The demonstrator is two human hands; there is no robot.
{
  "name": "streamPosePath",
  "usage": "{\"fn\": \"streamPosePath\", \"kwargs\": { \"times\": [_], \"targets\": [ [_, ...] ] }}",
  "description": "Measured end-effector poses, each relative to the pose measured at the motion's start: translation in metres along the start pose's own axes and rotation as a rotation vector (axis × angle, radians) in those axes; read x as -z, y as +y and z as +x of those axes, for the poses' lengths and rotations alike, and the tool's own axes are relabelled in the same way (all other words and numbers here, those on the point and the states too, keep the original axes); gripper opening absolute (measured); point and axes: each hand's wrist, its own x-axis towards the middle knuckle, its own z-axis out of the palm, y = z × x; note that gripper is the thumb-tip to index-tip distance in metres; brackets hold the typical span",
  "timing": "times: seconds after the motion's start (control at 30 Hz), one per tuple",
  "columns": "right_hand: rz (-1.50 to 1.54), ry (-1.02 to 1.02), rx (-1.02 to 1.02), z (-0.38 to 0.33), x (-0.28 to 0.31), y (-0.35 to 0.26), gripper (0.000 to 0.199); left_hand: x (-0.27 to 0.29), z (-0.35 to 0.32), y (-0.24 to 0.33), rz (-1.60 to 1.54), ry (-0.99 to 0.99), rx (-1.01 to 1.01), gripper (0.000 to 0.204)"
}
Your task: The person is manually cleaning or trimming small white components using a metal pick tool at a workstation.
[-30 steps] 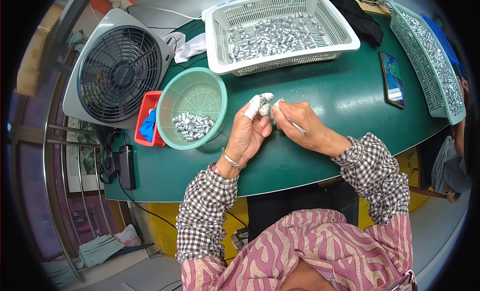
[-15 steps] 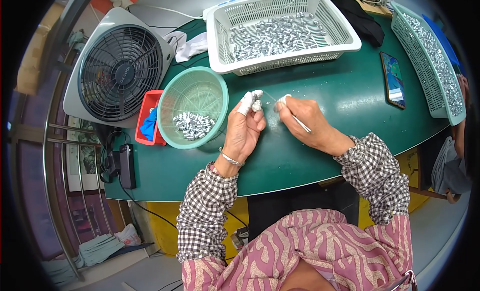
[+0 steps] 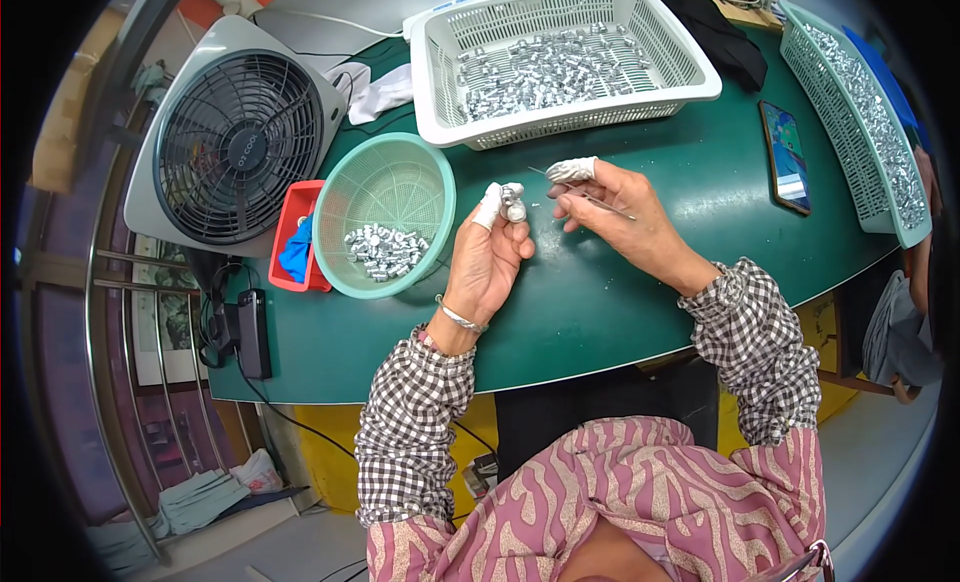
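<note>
My left hand (image 3: 484, 262) pinches a small silver metal part (image 3: 516, 210) between fingertips wrapped in white covers. Just to its right, above the table, my right hand (image 3: 625, 217) is closed around a thin metal pick-like tool (image 3: 600, 202). A white cover sits on that hand's index finger, and the tool's fine tip points up and left, apart from the part. Left of my left hand, a round green basket (image 3: 335, 197) holds a small heap of similar silver parts (image 3: 386, 251).
A white basket (image 3: 560, 127) of silver parts stands at the back, a long green basket (image 3: 850, 172) at the right. A phone (image 3: 785, 157) lies nearby. At the left are a fan (image 3: 245, 147), a red box (image 3: 318, 274) with blue cloth (image 3: 297, 250), and a black adapter (image 3: 254, 332).
My right hand has shifted slightly right, away from the left, and its index finger has lifted and stretched out. The tool has turned in its grip. My left hand has barely moved.
</note>
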Motion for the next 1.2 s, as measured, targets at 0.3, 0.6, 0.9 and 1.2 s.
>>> {"fn": "streamPosePath", "kwargs": {
  "times": [0.3, 0.6, 0.9, 1.2],
  "targets": [
    [-0.326, -0.076, 0.262, -0.003, -0.003, 0.0, 0.017, 0.0, 0.001, 0.002, -0.022, 0.03, 0.009, 0.024],
    [-0.43, -0.072, 0.386, -0.006, -0.006, 0.002, 0.013, -0.002, 0.002, -0.001, 0.028, 0.016, 0.019, 0.024],
    [-0.628, -0.026, 0.545, -0.003, -0.007, 0.002, 0.012, -0.011, -0.008, 0.0, 0.211, -0.029, -0.05, 0.02],
    [-0.473, -0.003, 0.467, -0.001, -0.005, 0.011, 0.012, -0.011, -0.006, 0.0, 0.2, -0.057, -0.021, 0.02]
  ]
}}
